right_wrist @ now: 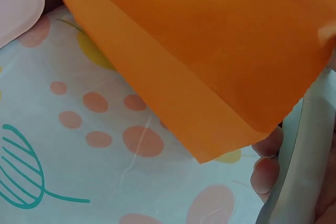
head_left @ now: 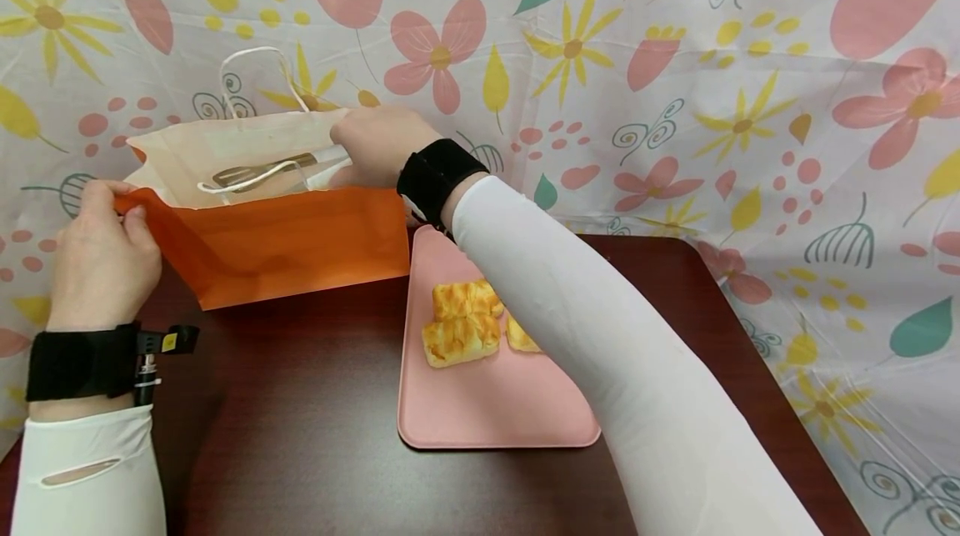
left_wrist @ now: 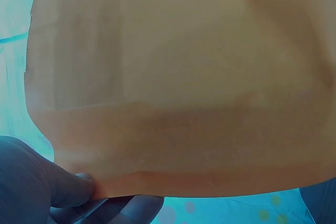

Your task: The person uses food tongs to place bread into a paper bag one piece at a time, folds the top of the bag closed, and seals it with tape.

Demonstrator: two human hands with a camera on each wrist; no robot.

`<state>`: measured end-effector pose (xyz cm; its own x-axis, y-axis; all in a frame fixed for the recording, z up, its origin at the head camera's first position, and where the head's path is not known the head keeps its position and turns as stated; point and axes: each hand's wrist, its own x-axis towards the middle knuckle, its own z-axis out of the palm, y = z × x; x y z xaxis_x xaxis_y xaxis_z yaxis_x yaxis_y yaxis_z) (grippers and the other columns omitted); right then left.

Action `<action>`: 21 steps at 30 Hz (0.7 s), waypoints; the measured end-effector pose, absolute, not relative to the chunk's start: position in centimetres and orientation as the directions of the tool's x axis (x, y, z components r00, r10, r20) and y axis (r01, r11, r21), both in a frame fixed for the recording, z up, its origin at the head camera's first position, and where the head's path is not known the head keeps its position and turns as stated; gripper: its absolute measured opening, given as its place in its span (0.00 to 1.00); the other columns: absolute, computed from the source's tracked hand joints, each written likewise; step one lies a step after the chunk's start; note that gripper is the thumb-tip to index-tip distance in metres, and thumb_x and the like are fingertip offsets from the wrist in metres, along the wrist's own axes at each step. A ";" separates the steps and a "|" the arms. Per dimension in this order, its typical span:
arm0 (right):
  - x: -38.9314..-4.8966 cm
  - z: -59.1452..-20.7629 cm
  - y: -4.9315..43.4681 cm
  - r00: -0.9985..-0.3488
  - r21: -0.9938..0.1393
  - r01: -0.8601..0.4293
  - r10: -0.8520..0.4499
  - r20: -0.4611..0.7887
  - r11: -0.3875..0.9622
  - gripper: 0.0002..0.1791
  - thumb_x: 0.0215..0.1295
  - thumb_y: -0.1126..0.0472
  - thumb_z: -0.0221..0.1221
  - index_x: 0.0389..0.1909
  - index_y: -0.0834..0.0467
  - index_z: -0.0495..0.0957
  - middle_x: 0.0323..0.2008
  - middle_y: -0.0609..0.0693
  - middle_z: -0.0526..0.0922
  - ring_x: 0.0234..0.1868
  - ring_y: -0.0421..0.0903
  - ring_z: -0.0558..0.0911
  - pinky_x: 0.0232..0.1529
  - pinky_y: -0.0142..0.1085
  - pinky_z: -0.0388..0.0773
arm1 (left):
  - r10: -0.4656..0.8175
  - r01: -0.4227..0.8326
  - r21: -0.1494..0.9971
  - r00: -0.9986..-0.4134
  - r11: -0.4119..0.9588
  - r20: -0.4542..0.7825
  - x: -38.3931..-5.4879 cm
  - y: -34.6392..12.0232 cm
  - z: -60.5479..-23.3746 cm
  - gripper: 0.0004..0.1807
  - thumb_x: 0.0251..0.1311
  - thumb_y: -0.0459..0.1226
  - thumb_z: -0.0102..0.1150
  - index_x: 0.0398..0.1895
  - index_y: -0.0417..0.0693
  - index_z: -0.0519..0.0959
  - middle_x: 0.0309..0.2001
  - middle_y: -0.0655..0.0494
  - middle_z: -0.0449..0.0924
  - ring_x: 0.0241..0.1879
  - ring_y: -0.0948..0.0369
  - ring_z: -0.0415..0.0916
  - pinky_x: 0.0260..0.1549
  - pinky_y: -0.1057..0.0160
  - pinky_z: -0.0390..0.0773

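An orange paper bag (head_left: 300,236) with a cream inside and white cord handles stands open-mouthed at the back left of the table. My left hand (head_left: 105,257) pinches the bag's left rim between thumb and fingers; the left wrist view shows the thumb (left_wrist: 73,187) on the paper. Over the bag's right end, my right hand (head_left: 382,144) grips tongs with pale handles (right_wrist: 310,145). Their brownish heads (head_left: 262,172) point left, inside the bag's mouth. A white cord handle crosses in front of them. The bag's bottom inside is hidden in the head view.
Right of the bag, a pink tray (head_left: 487,411) bears several golden pastry pieces (head_left: 461,338), partly hidden by my right forearm. Both lie on a dark wooden table (head_left: 300,436). A flower-printed cloth (head_left: 675,102) hangs behind.
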<state>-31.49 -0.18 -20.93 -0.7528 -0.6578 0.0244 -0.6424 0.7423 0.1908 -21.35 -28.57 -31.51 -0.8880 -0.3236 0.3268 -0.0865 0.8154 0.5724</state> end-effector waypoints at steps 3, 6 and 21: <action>-31.7 -20.8 0.2 -0.749 0.183 -0.645 -0.662 0.043 0.742 0.27 0.62 0.30 0.55 0.47 0.47 0.77 0.39 0.41 0.76 0.39 0.41 0.75 0.39 0.38 0.74 | -0.326 -0.088 0.573 -0.887 0.815 0.328 -21.3 -28.6 -31.5 0.25 0.76 0.41 0.29 0.69 0.36 0.57 0.56 0.23 0.69 0.48 0.31 0.69 0.42 0.33 0.71; -31.8 -20.7 0.9 -0.750 0.154 -0.645 -0.659 0.060 0.748 0.28 0.61 0.29 0.55 0.47 0.48 0.77 0.38 0.41 0.76 0.39 0.41 0.75 0.38 0.37 0.73 | -0.327 -0.087 0.572 -0.885 0.816 0.332 -21.4 -28.6 -31.5 0.25 0.76 0.41 0.29 0.69 0.36 0.57 0.56 0.23 0.70 0.48 0.30 0.69 0.44 0.33 0.70; -31.9 -19.5 6.5 -0.798 0.019 -0.589 -0.586 0.138 0.808 0.32 0.58 0.26 0.53 0.48 0.48 0.75 0.39 0.45 0.78 0.39 0.42 0.76 0.40 0.38 0.71 | -0.344 -0.117 0.572 -0.887 0.812 0.307 -21.4 -28.6 -31.5 0.27 0.76 0.42 0.28 0.71 0.36 0.54 0.57 0.22 0.67 0.49 0.30 0.67 0.44 0.33 0.70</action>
<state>-31.93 6.45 -19.48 -0.7985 -0.5860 0.1380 -0.5894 0.8076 0.0194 -21.40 -28.59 -31.48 -0.8874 -0.3442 0.3066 -0.1172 0.8119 0.5720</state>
